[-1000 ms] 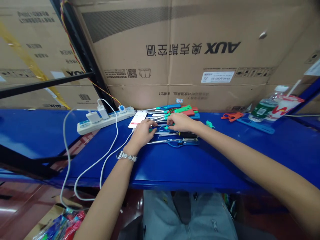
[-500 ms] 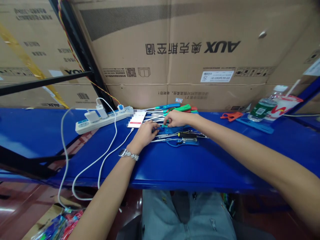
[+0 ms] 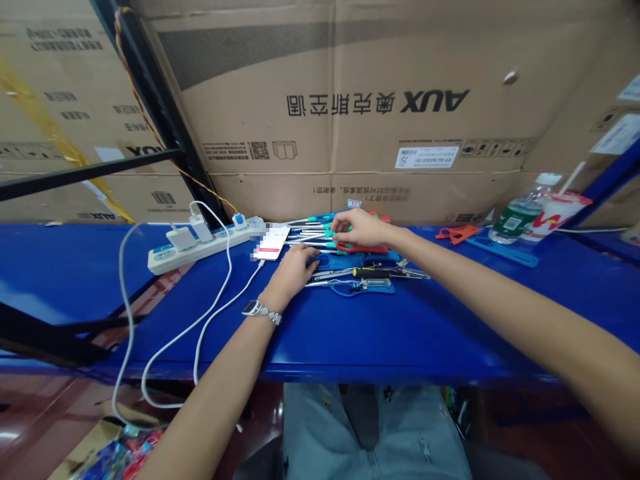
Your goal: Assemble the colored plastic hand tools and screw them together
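Note:
Long-nosed lighters lie side by side across the blue shelf, their metal stems pointing left. My left hand (image 3: 296,265), with a bracelet watch (image 3: 261,311) on its wrist, has its curled fingers around the stem end of a blue lighter (image 3: 345,261). Over the back of the row is my right hand (image 3: 361,228), thumb and fingers bent together at the green collars; what they pinch is hidden. Just below it shows a red lighter handle (image 3: 367,248). Nearer me are a yellow-and-black screwdriver (image 3: 373,273) and a blue lighter with a clear tank (image 3: 367,287).
A phone (image 3: 273,241) on a charging cable lies left of the lighters, beside a white power strip (image 3: 205,245). Large cartons (image 3: 310,67) stand behind. To the right are an orange piece (image 3: 457,233), a blue piece (image 3: 503,252), a bottle (image 3: 515,217) and a cup (image 3: 555,212).
My right hand has lifted back and slightly right, away from my left hand, uncovering a red lighter handle. My left hand stays almost in place. The view has shifted slightly.

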Demonstrator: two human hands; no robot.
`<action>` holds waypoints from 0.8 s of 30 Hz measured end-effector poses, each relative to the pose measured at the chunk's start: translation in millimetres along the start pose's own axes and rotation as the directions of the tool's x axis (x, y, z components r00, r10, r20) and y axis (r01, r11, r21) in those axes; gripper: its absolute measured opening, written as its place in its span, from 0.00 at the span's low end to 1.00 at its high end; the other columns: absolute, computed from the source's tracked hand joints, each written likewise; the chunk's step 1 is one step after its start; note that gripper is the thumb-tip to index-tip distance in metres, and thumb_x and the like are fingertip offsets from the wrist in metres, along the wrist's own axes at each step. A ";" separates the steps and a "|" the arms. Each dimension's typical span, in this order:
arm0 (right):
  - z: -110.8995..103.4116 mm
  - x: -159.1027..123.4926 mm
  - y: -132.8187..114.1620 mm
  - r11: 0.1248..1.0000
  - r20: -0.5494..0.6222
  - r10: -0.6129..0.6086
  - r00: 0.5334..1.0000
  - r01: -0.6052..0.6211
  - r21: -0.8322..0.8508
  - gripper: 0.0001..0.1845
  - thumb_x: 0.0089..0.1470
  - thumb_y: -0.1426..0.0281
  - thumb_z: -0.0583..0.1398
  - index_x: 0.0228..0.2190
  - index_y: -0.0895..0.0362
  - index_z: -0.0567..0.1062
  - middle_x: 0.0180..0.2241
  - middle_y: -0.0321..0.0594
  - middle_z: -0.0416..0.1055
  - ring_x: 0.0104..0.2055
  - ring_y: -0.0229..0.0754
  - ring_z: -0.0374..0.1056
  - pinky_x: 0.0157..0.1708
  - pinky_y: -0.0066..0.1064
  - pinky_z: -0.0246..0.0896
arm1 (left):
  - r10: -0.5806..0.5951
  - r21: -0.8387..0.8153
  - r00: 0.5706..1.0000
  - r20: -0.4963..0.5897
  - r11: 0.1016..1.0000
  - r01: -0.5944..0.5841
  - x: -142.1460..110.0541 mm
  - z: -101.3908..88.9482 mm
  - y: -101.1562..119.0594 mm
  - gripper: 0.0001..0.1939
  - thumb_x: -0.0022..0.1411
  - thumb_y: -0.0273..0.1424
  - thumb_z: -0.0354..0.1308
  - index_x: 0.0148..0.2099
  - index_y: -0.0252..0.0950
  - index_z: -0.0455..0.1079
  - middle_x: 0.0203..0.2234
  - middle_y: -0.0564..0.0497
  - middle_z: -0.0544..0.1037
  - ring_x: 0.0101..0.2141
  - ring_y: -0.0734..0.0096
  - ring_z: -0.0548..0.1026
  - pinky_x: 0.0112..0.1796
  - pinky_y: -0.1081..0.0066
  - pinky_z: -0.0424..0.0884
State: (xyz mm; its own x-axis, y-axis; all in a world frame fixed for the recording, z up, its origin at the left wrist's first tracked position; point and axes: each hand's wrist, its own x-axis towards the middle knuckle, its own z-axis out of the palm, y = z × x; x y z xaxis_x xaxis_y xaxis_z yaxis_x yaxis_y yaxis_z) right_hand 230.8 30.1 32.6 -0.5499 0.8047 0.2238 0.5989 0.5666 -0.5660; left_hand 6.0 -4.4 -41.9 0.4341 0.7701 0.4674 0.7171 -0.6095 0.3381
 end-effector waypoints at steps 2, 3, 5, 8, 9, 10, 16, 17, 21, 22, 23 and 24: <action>-0.2 -20.3 0.1 0.982 -0.024 0.017 1.000 -0.013 0.189 0.05 0.56 0.72 0.63 0.37 0.56 0.76 0.30 0.41 0.78 0.33 0.43 0.74 0.38 0.37 0.68 | 0.033 -0.009 0.998 -0.049 0.999 -0.034 -1.2 -5.2 9.8 0.11 0.68 0.27 0.56 0.51 0.34 0.75 0.43 0.41 0.76 0.48 0.52 0.75 0.51 0.52 0.73; 1.4 -31.7 -0.8 0.968 -0.046 0.022 0.999 -0.010 0.250 0.05 0.57 0.70 0.63 0.38 0.56 0.76 0.29 0.39 0.78 0.32 0.43 0.73 0.38 0.37 0.68 | 0.061 -0.034 0.994 -0.088 0.997 -0.064 -2.2 -8.6 16.2 0.12 0.69 0.27 0.55 0.53 0.34 0.73 0.45 0.41 0.75 0.49 0.52 0.74 0.52 0.52 0.73; 7.2 -54.6 -3.6 0.950 -0.097 0.014 0.995 0.017 0.313 0.10 0.58 0.65 0.64 0.41 0.56 0.77 0.30 0.39 0.77 0.32 0.42 0.72 0.37 0.37 0.68 | 0.158 -0.113 0.976 -0.152 0.978 -0.176 -4.5 -15.1 30.8 0.16 0.69 0.28 0.56 0.58 0.37 0.69 0.49 0.43 0.73 0.52 0.56 0.73 0.54 0.55 0.72; 19.1 -82.0 -8.1 0.918 -0.106 0.044 0.993 0.001 0.396 0.13 0.59 0.62 0.63 0.43 0.56 0.78 0.29 0.37 0.76 0.31 0.41 0.71 0.36 0.36 0.66 | 0.318 -0.144 0.927 -0.197 0.926 -0.348 -7.5 -19.1 50.4 0.18 0.69 0.30 0.61 0.59 0.40 0.68 0.52 0.43 0.71 0.55 0.57 0.71 0.56 0.56 0.71; 22.9 -88.1 -9.2 0.905 -0.106 0.050 0.993 0.000 0.424 0.14 0.59 0.63 0.63 0.45 0.56 0.78 0.29 0.36 0.75 0.31 0.41 0.70 0.35 0.36 0.66 | 0.362 -0.137 0.910 -0.199 0.910 -0.392 -8.2 -18.5 54.9 0.16 0.69 0.30 0.61 0.57 0.40 0.70 0.51 0.44 0.72 0.54 0.58 0.72 0.55 0.56 0.72; 26.4 -92.7 -10.1 0.891 -0.111 0.053 0.992 0.004 0.455 0.16 0.58 0.63 0.63 0.47 0.55 0.76 0.28 0.35 0.75 0.31 0.41 0.70 0.35 0.36 0.66 | 0.396 -0.131 0.897 -0.197 0.896 -0.424 -8.6 -17.2 58.1 0.13 0.70 0.30 0.60 0.55 0.40 0.71 0.48 0.44 0.73 0.52 0.58 0.73 0.54 0.56 0.73; 42.0 -96.7 -12.6 0.841 -0.239 0.098 0.966 0.048 0.539 0.13 0.59 0.63 0.63 0.43 0.53 0.71 0.27 0.32 0.71 0.31 0.41 0.70 0.35 0.35 0.67 | 0.349 -0.273 0.924 -0.157 0.883 -0.381 -10.1 -9.3 61.4 0.10 0.72 0.30 0.57 0.53 0.40 0.75 0.41 0.47 0.76 0.40 0.66 0.77 0.44 0.62 0.76; 44.1 -95.9 -13.1 0.851 -0.267 0.096 0.959 0.060 0.522 0.12 0.59 0.63 0.63 0.43 0.53 0.71 0.29 0.34 0.72 0.32 0.41 0.71 0.36 0.36 0.67 | 0.320 -0.310 0.935 -0.154 0.883 -0.354 -10.3 -8.7 61.7 0.11 0.72 0.29 0.57 0.53 0.40 0.75 0.41 0.47 0.76 0.38 0.67 0.76 0.43 0.64 0.77; 50.4 -95.0 -15.4 0.882 -0.354 0.107 0.929 0.075 0.465 0.16 0.58 0.60 0.64 0.45 0.53 0.72 0.39 0.40 0.76 0.41 0.43 0.73 0.40 0.37 0.68 | 0.132 -0.477 0.976 -0.173 0.856 -0.201 -9.6 -5.3 65.4 0.10 0.70 0.30 0.60 0.52 0.40 0.76 0.35 0.49 0.76 0.34 0.69 0.76 0.39 0.66 0.78; 51.6 -95.4 -15.8 0.880 -0.352 0.107 0.930 0.076 0.468 0.16 0.58 0.59 0.64 0.45 0.53 0.72 0.40 0.41 0.76 0.42 0.44 0.73 0.42 0.38 0.69 | 0.078 -0.550 0.985 -0.154 0.821 -0.151 -9.3 -4.3 66.6 0.10 0.69 0.31 0.60 0.52 0.39 0.76 0.34 0.50 0.76 0.33 0.69 0.77 0.39 0.66 0.79; 52.6 -96.0 -16.2 0.874 -0.341 0.106 0.934 0.076 0.479 0.17 0.58 0.59 0.64 0.46 0.53 0.72 0.40 0.41 0.77 0.43 0.44 0.74 0.43 0.38 0.69 | 0.032 -0.627 0.992 -0.122 0.773 -0.102 -9.0 -3.4 67.7 0.12 0.69 0.32 0.60 0.53 0.39 0.75 0.34 0.50 0.77 0.33 0.69 0.78 0.38 0.65 0.80; 53.6 -96.7 -16.4 0.866 -0.326 0.105 0.940 0.074 0.494 0.18 0.59 0.59 0.65 0.47 0.53 0.72 0.40 0.41 0.77 0.43 0.44 0.75 0.43 0.39 0.70 | -0.004 -0.696 0.996 -0.086 0.716 -0.057 -8.7 -2.7 68.7 0.13 0.69 0.33 0.60 0.55 0.38 0.74 0.33 0.50 0.77 0.32 0.69 0.79 0.38 0.65 0.81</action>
State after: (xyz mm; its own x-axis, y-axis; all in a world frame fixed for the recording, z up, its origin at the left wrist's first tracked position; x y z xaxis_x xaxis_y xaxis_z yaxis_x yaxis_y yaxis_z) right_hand 242.9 -66.5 -22.2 -0.2641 0.8735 0.4091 0.1904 0.4630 -0.8657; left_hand 50.0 -53.5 -20.5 0.3827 0.7534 0.5346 0.1093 -0.6116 0.7836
